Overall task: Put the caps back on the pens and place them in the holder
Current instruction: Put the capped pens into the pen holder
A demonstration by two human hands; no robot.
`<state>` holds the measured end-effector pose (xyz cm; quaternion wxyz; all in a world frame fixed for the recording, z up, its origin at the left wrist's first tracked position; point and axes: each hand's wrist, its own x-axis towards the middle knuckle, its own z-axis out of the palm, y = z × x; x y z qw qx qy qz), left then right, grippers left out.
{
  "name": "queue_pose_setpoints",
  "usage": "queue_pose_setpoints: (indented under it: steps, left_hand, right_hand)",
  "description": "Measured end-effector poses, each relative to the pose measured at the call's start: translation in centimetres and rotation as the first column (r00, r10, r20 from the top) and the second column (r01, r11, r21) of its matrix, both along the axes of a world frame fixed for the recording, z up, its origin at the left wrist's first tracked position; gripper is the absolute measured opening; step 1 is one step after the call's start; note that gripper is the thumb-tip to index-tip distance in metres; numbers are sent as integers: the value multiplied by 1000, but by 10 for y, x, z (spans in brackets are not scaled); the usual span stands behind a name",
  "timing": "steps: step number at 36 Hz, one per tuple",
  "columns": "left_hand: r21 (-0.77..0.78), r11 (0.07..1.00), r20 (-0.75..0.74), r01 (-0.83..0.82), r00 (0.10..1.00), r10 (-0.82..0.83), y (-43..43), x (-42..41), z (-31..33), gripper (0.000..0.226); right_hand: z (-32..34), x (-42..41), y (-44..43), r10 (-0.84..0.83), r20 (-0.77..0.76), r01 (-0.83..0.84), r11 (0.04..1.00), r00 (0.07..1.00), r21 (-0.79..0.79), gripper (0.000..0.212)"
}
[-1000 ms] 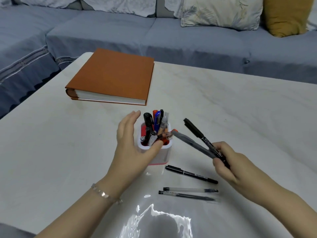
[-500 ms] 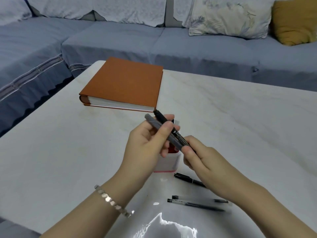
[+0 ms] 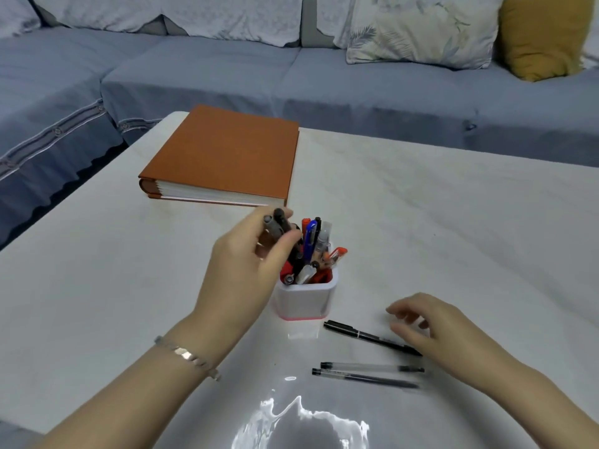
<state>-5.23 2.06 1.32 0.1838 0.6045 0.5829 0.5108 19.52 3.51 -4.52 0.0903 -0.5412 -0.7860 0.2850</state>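
Orange album (image 3: 227, 153) sits back left, untouched. Left hand (image 3: 246, 270) now pinches two markers (image 3: 275, 223), grey and black, alone; half a second ago both hands held them. They're tilted at the left edge of the pen holder (image 3: 304, 303), likely about to go in. Black pen (image 3: 363, 335) and two clear gel pens (image 3: 366, 367) lie on the table (image 3: 453, 222). Right hand (image 3: 431, 328) has let go and hovers over the black pen's end, fingers loose, likely next.

Book (image 3: 227, 153) orange cover. Holder (image 3: 304, 303) white, pink base. Table (image 3: 421, 222) pale marble veining. Cushion (image 3: 541, 34) at 1 o'clock mustard; sofa (image 3: 194, 79) grey-blue.
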Motion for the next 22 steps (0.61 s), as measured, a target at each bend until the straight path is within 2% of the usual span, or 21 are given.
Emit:
queue_pose_setpoints:
  steps: [4,9,13,16,20,22]
  left_hand:
    - [-67,998,-190,-11,982,-2,2,3,-16,49]
    - [-166,986,-309,8,949,-59,13,-1,-35,20]
    - [-141,988,-416,55,903,-110,14,-2,-46,27]
    - [-203,976,-352,80,924,-149,11,-5,-43,43]
    - [-270,946,-97,181,972,-213,3,-8,-47,43]
    - [-272,943,-22,190,979,-204,0,-11,-50,47]
  right_hand:
    - [-11,13,-2,9,114,-3,998,993,-57,22]
    - [-19,12,-1,41,190,-26,997,981,-78,29]
    - [-28,4,2,73,215,-64,997,974,-47,27]
    - [-35,-4,3,90,204,-90,996,975,-10,27]
    - [-37,-10,4,119,169,-126,991,978,36,10]
    - [-31,-8,6,109,133,-117,992,985,55,18]
